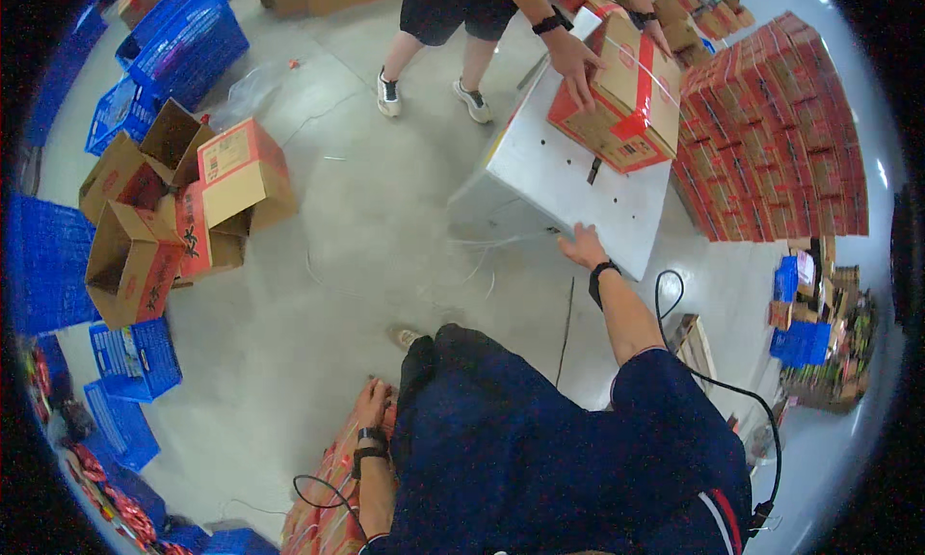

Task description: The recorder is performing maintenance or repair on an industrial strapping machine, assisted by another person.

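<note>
Left grip [374, 401] over red-and-tan cartons [323, 502], right grip [583, 249] at the table [631, 232]

At my left side, the grip lay with its fingers curled over the end of the red-and-tan cartons, low beside my leg; whether it was clamped, I could not tell. Their board looked stiff but likely to crush at the corners, and I would have lifted by opposite lower edges. To the right, my other grip rested at the table's near edge, thumb and fingers apart, closed on nothing. That top looked hard and slick enough for a box to slide. Farther along it sat the strapped carton [617, 102], between a co-worker's hands [578, 64]. It seemed firm and probably heavy, best held under two opposite bottom edges; its glossy red tape might have slipped under a palm.

As for materials, the blue crates [198, 49] on the left were molded plastic, rigid and open-topped. Beside them, open cartons [135, 256] of tan board with red bands splayed their flaps and looked light. The gray floor [356, 208] was smooth, with thin pale strands near the table. The table was white and boxy, its flat top pierced by small dark holes. Farthest right, stacked cartons [771, 136] made a tall, blocky wall of red and tan.
</note>
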